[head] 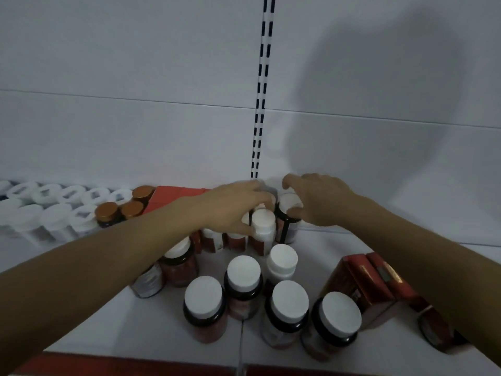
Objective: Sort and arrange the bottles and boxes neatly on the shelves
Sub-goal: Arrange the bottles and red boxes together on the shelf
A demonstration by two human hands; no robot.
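Left hand (235,210) curled round white-capped bottle (261,226); right hand (320,202) just beside it, pinching dark bottle (287,215) at the cap. Loose bottles (243,270) crowded below both forearms, red boxes (352,280) under right forearm. Risk: toppling those with an elbow when pulling back. Blurred, grip firmness unclear.

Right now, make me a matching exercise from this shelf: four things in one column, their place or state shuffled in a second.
Things
1. left hand
2. right hand
3. brown-capped bottles
4. pair of red boxes

Place or state
A. front right of the shelf
B. fingers round the dark bottle
C. back left, beside a single red box
D. fingers round the red-labelled bottle

Pairs: 1-D, 2-B, 3-C, 4-A
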